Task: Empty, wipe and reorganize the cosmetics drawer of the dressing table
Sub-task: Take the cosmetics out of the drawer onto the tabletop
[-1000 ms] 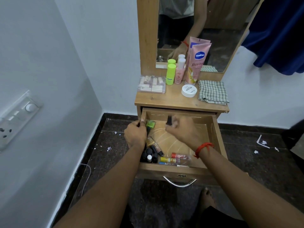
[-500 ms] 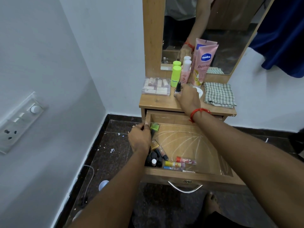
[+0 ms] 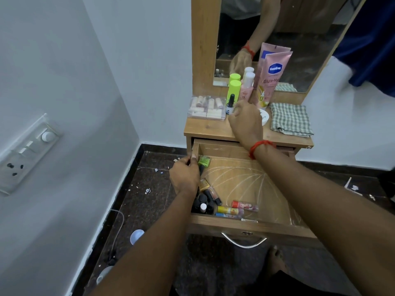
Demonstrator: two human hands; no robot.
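- The left hand [image 3: 184, 176] curls round the dark cap of a green bottle [image 3: 204, 161] at the drawer [image 3: 245, 226]'s left wall.
- Emptying looks partly done: small tubes [image 3: 229, 210] lie at its front left, and wiping and reorganizing seem not yet begun.
- The right hand [image 3: 245, 120], fingers curled, hovers beside a dropper bottle [image 3: 230, 105] on the worktop [image 3: 209, 129]; I cannot tell whether it grips anything.
- The pink tube [image 3: 274, 75] reads "Vaseline" and "Gluta-Hy".

Right of centre in the frame, the dressing table top [image 3: 213, 130] is carrying a clear box [image 3: 207, 107], a small dark bottle [image 3: 230, 103], a green bottle [image 3: 234, 88], a pink bottle [image 3: 246, 86], a pink tube [image 3: 271, 79], a white jar [image 3: 264, 118] and a checked cloth [image 3: 289, 119].
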